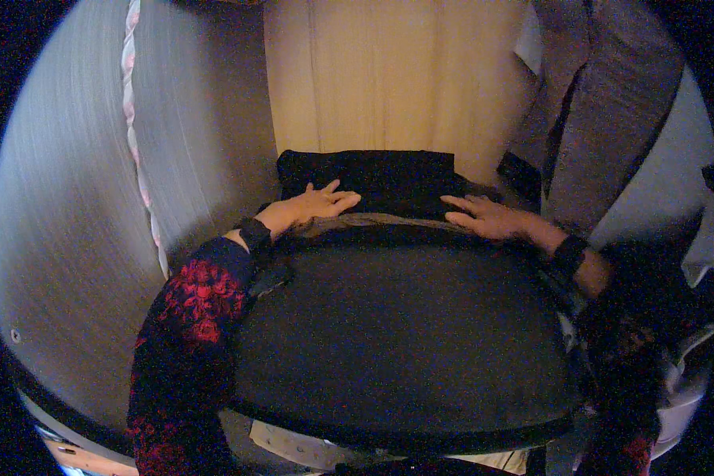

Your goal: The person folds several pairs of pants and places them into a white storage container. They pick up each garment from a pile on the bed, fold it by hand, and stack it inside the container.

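A folded black cloth or garment [387, 175] lies against the light wooden panel at the far side. My left hand [312, 208] rests at its near left part, palm down with the fingers apart. My right hand [485, 215] is at its near right part, fingers pointing inward. Neither hand has anything gripped between its fingers. A thin, rumpled brownish edge of fabric [392, 221] runs between the hands. Below them is a broad dark grey panel [404, 333] with a black rim; the dim light hides what it belongs to.
At the left stands a wood-grain panel [77, 208] with a twisted white and pink cord [130, 113] hanging along it. Light wooden boards [387, 77] form the far wall. Grey-brown clothing [613, 113] hangs at the right, close to my right arm.
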`<move>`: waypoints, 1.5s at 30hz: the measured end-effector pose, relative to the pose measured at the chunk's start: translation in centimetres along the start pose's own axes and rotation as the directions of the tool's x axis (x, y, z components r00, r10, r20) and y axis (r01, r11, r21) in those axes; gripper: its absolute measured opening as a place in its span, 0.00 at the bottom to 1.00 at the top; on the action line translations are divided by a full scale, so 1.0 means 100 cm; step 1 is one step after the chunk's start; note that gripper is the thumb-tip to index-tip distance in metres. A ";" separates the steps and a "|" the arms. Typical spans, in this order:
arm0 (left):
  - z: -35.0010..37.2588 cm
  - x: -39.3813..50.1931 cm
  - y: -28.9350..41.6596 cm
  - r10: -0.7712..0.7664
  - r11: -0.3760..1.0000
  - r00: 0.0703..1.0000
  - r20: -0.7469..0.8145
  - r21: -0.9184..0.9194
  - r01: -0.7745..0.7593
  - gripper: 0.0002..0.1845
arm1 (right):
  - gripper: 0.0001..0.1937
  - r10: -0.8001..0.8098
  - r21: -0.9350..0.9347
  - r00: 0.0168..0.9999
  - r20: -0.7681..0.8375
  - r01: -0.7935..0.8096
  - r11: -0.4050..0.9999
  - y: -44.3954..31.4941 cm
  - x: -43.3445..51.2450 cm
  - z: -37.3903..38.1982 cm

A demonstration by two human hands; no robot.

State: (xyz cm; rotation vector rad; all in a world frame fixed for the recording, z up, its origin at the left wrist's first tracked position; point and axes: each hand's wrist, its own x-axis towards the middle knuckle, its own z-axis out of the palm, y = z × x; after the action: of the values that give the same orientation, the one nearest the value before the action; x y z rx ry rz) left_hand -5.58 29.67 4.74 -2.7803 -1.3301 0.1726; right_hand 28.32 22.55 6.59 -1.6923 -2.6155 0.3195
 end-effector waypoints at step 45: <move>0.269 -0.525 0.699 -0.893 -0.178 0.176 0.414 -0.685 0.707 0.24 | 0.23 -0.947 -0.423 0.239 0.216 0.897 0.131 -0.125 -0.301 0.040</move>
State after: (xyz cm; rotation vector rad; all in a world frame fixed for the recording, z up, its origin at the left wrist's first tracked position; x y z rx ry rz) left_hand 12.33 -55.06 -24.69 -1.2278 -3.3706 -1.0367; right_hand 29.11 -10.20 7.90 0.3223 -3.1253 -0.4909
